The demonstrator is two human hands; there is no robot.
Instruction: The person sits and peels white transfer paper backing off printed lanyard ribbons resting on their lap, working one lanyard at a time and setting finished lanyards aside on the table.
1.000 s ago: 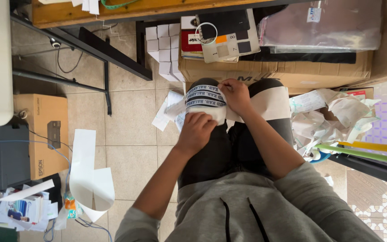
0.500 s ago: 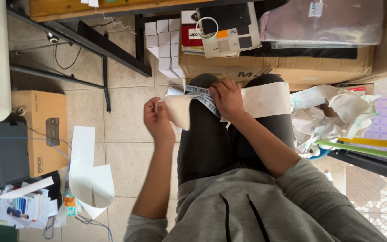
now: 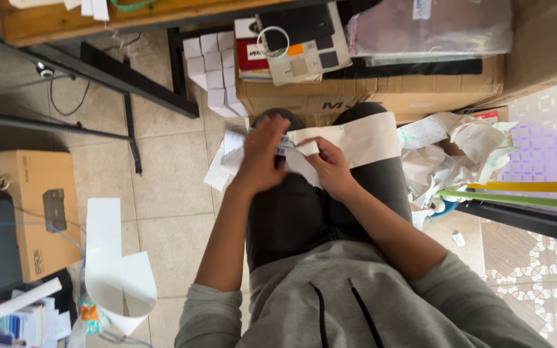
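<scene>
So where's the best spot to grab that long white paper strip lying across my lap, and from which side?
Probably its free far end, beyond the right hand. The white paper strip lies flat across the right thigh, and that end is uncovered. Come from the right side, slide fingers under the short edge and pinch. The left hand covers the near end, so that part is already crowded.

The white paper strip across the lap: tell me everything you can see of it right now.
The white paper strip is a wide, smooth band, like label backing paper, lying flat across the person's right thigh on dark trousers. Its far end runs toward the crumpled paper heap. Its near end curls up between the hands: the right hand pinches its edge, and the left hand covers a small printed piece beside it. Whether that piece is attached cannot be told.
</scene>
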